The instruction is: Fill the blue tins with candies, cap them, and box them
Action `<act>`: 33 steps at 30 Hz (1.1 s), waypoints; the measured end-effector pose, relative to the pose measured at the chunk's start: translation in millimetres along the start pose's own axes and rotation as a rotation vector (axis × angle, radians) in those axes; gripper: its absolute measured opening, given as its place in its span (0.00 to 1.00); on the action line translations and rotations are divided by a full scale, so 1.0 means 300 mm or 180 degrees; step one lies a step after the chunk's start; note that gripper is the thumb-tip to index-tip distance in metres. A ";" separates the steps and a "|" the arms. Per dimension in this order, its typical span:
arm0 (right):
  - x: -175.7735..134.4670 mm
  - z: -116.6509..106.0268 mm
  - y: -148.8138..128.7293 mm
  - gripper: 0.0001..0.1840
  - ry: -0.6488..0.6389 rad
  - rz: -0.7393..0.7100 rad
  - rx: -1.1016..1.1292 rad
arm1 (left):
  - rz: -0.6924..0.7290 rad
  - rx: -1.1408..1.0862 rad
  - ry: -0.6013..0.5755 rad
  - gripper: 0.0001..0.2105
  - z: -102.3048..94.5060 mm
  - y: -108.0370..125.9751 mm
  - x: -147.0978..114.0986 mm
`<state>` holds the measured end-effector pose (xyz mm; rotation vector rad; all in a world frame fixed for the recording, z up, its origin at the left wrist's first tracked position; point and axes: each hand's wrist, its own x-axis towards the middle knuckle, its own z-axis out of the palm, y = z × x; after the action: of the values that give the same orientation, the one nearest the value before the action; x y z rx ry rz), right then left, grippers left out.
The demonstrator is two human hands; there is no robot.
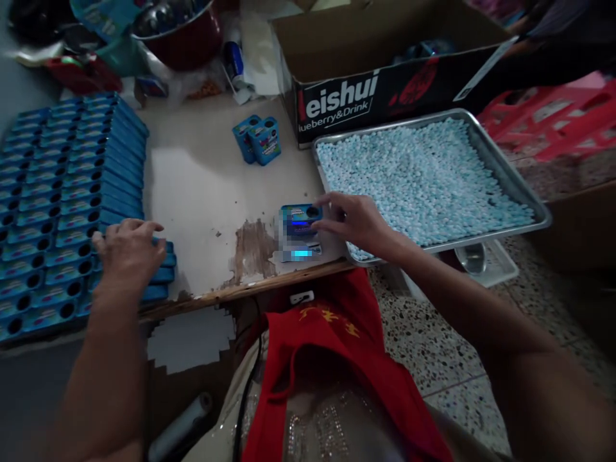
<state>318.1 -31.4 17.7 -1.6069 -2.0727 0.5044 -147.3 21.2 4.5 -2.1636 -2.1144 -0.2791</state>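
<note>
Left hand [129,253] lies spread over stacked blue packs [79,183]; the right hand [356,218] straddles a single printed pack [302,224] near the table [192,167] edge, whether pinching I cannot tell. It should be light, stiff, slightly slick, best held by its long sides.

The left edge crops the rows of blue cases [74,200]; mid-frame, pixelation hides the reading on the glowing display [301,253].

It's dim in here, the counter [192,160] catching soft pale light, corners murky, blocky pixels patching the blue pack [304,219]
</note>
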 end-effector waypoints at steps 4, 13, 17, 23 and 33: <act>-0.092 -0.095 0.196 0.23 0.0212 0.0362 -0.0399 | 0.0135 0.0021 0.0067 0.16 -0.007 0.012 -0.003; -0.146 -0.012 0.375 0.16 -0.0467 0.0482 -0.1121 | 0.0612 -0.0223 0.0126 0.13 -0.085 0.160 -0.016; -0.043 -0.015 0.370 0.14 -0.0415 0.0685 -0.0648 | 0.0809 -0.0240 0.0213 0.12 -0.116 0.238 -0.032; -0.039 -0.083 0.384 0.08 -0.0425 0.1177 -0.0036 | 0.0956 -0.0251 -0.0073 0.10 -0.051 0.263 -0.055; -0.076 -0.134 0.274 0.08 -0.0357 0.1300 0.0087 | 0.0994 -0.0891 -0.0264 0.09 0.057 0.379 -0.057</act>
<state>411.2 -33.1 2.6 -2.0365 -1.8022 0.7717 -33.0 4.6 -9.6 -2.6636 -1.8278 -0.4873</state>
